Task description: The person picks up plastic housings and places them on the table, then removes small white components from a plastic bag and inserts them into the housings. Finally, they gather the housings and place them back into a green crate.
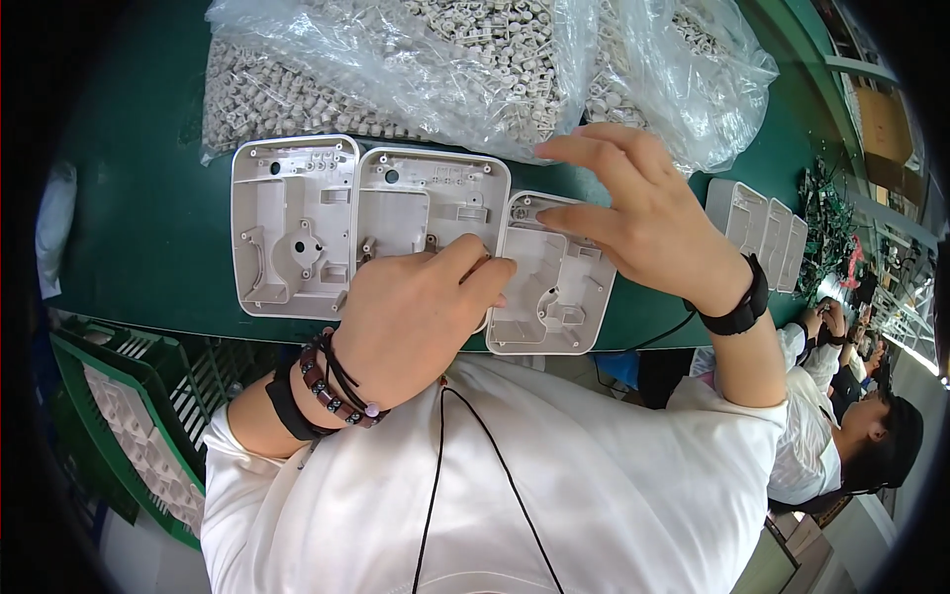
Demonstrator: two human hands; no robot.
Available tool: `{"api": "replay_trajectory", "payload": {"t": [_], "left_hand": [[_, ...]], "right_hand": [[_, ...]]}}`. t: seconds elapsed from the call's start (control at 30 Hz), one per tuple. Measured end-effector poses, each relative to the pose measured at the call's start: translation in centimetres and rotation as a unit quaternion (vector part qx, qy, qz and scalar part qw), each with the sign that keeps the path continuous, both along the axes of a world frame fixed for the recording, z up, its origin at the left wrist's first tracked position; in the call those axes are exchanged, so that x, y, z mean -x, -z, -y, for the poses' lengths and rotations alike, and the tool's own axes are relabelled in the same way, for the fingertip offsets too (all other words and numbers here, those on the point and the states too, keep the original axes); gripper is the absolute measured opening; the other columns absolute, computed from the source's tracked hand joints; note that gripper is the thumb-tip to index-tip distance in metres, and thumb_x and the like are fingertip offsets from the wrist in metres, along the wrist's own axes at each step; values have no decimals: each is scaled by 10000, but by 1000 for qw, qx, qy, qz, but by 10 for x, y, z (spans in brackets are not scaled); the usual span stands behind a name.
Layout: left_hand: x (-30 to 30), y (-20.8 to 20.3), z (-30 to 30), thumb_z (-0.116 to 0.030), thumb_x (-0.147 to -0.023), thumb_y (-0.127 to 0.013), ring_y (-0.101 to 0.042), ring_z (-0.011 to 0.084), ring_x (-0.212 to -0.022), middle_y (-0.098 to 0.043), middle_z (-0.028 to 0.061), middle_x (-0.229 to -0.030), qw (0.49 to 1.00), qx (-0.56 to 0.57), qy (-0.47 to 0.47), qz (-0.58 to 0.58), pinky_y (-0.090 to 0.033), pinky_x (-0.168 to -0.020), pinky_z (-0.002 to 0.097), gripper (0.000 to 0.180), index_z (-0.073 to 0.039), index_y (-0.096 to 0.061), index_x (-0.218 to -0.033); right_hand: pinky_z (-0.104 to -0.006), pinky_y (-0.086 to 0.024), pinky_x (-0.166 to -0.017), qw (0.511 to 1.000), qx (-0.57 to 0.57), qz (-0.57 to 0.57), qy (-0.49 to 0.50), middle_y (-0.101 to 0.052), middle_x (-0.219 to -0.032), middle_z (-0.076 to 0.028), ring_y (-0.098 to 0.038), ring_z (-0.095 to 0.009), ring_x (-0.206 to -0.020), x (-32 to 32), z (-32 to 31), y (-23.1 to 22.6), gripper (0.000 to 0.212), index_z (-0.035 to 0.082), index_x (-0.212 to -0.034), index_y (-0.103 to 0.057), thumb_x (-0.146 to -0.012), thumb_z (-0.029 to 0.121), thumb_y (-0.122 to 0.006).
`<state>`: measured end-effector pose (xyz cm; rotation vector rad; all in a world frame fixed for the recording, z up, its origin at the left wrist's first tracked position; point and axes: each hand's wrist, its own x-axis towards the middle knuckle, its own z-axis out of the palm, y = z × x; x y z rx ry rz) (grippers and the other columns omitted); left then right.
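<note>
Three off-white plastic housings lie side by side, hollow side up: a left housing [324,213], a middle housing [394,210] and a right housing [577,327]. Over the lower part of the middle one, my left hand [416,302] is closed, thumb and fingers pinched near its right edge. What the pinch holds, if anything, is hidden. My right hand [648,213] hovers above the top of the right housing, fingers bent and apart, with nothing visible between them. Screw posts and ribs show inside the housings.
Clear plastic bags [475,74] full of small off-white parts lie behind the housings on the green table [129,198]. Several more housings [757,233] stand at the right, beside a dark heap of wires [829,233]. Green crates [148,396] sit lower left. A co-worker [851,436] sits at right.
</note>
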<state>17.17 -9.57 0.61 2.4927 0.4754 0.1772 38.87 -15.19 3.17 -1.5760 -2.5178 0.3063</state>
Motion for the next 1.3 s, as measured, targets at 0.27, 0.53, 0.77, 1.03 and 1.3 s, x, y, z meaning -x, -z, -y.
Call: {"api": "replay_trajectory", "payload": {"t": [0.27, 0.53, 0.77, 1.03, 1.3], "left_hand": [[1, 3, 4, -174, -724, -610, -572, 154, -544, -474, 24, -706, 999, -31, 0, 25, -426, -453, 260, 152, -106, -555, -849], [8, -24, -13, -313, -804, -593, -452, 122, -419, -553, 30, -829, 981, 146, -55, 119, -353, -405, 211, 357, -83, -536, -1072], [29, -33, -34, -470, -913, -327, -305, 29, -387, -540, 63, -931, 815, 496, -182, 237, -228, -374, 159, 540, -3, -407, -1172], [21, -18, -36, -355, -951, -324, -532, 100, -748, -541, 76, -967, 552, 771, -158, 276, -438, -627, 215, 397, -11, -471, -1084], [21, -12, -40, -354, -947, -345, -548, 119, -841, -548, 52, -961, 446, 830, -163, 293, -459, -741, 264, 383, -13, -484, -1054]], "right_hand": [[-372, -359, -891, 1000, -7, 14, 1, -454, -1208, -45, -415, -276, -1081, 8, 5, 10, 300, 145, -885, -654, -620, 18, -589], [-376, -355, -898, 1000, 25, 7, 9, -435, -1230, -41, -403, -282, -1087, 9, 1, 2, 344, 143, -922, -653, -619, 2, -574], [-368, -371, -852, 999, 7, -31, 24, -471, -1162, -72, -440, -279, -1029, 8, -7, -12, 298, 119, -915, -645, -641, 12, -596], [-354, -372, -727, 982, -52, -174, 50, -531, -1020, -77, -484, -248, -876, 79, -21, -39, 279, 91, -924, -616, -656, 141, -672], [-356, -364, -697, 981, -134, -129, 54, -543, -989, -56, -482, -246, -837, 87, -33, -24, 298, 71, -901, -588, -635, 158, -690]]}}
